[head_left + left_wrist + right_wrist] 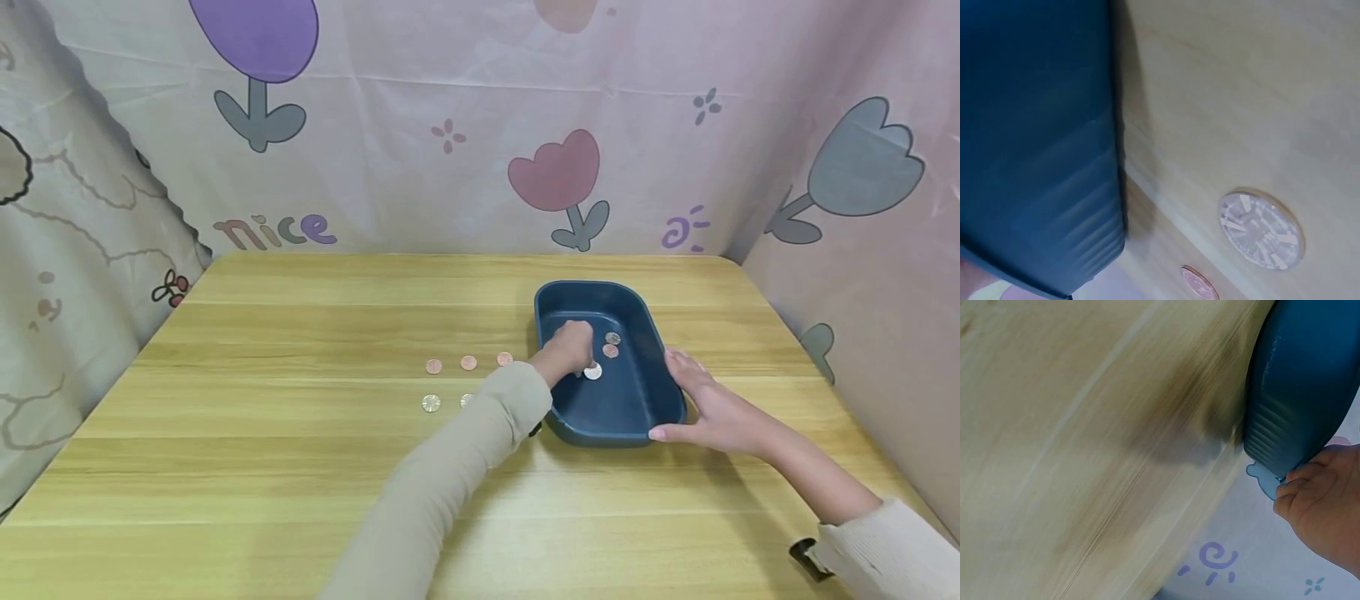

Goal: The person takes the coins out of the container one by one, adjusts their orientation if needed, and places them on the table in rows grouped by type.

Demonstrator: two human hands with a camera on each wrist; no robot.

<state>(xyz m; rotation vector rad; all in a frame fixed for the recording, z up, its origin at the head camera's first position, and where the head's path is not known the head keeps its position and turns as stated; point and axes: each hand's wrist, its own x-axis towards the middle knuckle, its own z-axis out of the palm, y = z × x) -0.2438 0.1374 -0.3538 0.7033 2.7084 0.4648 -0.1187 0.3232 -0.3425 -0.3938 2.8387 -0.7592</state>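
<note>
A dark blue rectangular tray [618, 400] with rounded corners stands right of the table's middle. My left hand [572, 346] reaches down into it, fingers curled, pinching at the edge of a silver coin [593, 372]. Behind that coin lie a copper coin [611, 352] and another silver coin [612, 338]. With thumb and fingers spread, my right hand [712, 412] grips the tray's right side near its front corner. In the right wrist view its fingers [1297, 487] bend against the tray's rim.
Left of the tray, copper coins [468, 363] form a row, with silver coins [431, 403] in front, partly behind my left sleeve. The left wrist view shows a silver coin [1263, 230] beside the tray wall [1041, 156]. A patterned curtain [420, 167] encloses the wooden table [262, 467].
</note>
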